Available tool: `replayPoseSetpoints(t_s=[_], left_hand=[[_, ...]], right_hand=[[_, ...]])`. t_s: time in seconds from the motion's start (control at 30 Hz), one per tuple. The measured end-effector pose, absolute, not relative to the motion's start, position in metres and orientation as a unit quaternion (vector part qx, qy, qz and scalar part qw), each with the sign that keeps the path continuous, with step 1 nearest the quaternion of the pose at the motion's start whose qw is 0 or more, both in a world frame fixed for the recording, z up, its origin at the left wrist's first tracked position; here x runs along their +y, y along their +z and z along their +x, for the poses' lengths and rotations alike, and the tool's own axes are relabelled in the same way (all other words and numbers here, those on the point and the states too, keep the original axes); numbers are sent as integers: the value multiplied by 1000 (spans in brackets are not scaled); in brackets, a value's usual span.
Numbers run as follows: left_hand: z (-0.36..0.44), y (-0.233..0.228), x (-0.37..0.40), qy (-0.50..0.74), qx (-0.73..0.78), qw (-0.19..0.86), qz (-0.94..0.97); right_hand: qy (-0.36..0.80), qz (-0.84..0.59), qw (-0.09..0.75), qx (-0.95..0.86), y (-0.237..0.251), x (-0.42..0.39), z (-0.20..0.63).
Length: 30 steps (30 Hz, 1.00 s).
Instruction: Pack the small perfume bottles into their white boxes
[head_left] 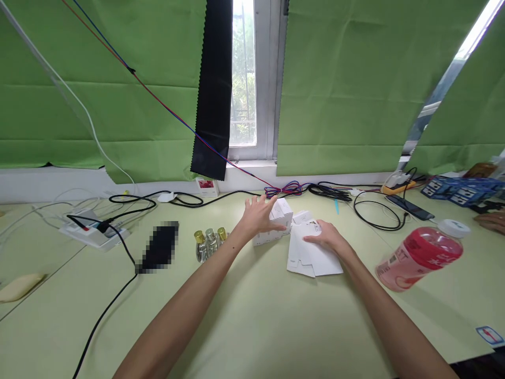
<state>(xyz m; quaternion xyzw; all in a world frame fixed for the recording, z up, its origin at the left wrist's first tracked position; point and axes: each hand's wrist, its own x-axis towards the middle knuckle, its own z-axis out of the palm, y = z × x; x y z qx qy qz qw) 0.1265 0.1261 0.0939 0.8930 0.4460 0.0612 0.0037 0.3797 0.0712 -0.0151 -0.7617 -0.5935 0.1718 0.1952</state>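
The stack of flat white carton blanks point(313, 258) lay unfolded on the pale green table point(252, 326), centre-right, so folding appeared not yet started. The right hand point(325, 238) rested palm-down on the stack's upper edge, fingers flat and grasping nothing. Just left of it stood a group of assembled white boxes point(276, 223); the left hand point(258, 215) lay on them with fingers spread, touching but not gripping. Judged from this, some boxes were made up and the blanks remained. Whether the boxes held anything could not be told.

Three small glass bottles point(210, 243) with gold caps stood left of the boxes, contents clear. A pink bottle point(418, 256) with a white cap leaned at the right, apparently full.
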Motion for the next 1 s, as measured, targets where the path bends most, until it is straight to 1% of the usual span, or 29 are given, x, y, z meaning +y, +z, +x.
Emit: replayPoseSetpoints(t_s=[0.1, 0.3, 0.7, 1.0], left_hand=[[133, 98, 133, 26, 424, 9, 905], [133, 96, 143, -14, 389, 23, 921], [126, 85, 139, 52, 396, 43, 916], [109, 84, 104, 69, 393, 61, 915]], right_hand=[[190, -757, 196, -594, -14, 72, 381], [184, -756, 197, -597, -14, 71, 381], [201, -750, 194, -600, -11, 70, 379], [194, -738, 185, -619, -13, 83, 379]])
